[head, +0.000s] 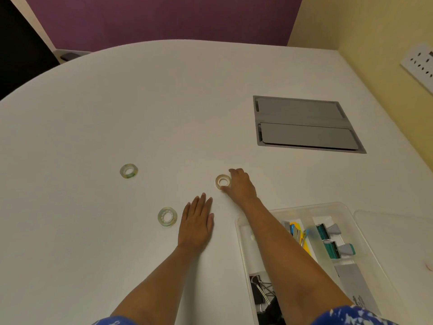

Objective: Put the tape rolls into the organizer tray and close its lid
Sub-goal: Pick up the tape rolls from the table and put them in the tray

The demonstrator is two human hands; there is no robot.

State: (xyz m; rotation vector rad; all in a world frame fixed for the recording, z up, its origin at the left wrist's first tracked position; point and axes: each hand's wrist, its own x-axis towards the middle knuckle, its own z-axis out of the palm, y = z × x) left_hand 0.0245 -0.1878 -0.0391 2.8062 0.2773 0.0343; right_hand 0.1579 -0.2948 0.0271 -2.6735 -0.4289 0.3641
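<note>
On tabletop: right hand (pixel 240 185) fingers pinching tape roll (pixel 223 181); left hand (pixel 196 225) flat, spread, empty; organizer tray (pixel 332 206) beside right forearm, writing unreadable.

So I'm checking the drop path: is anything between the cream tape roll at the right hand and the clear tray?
Nothing visible. The right hand touches the cream tape roll; only bare white table separates it from the clear plastic organizer tray, whose lid lies open.

A grey two-flap hatch (pixel 307 124) is set flush into the white table (pixel 164 102). A white socket panel (pixel 419 65) is mounted on the yellow wall (pixel 375 31); a purple wall (pixel 164 17) is seen behind.
</note>
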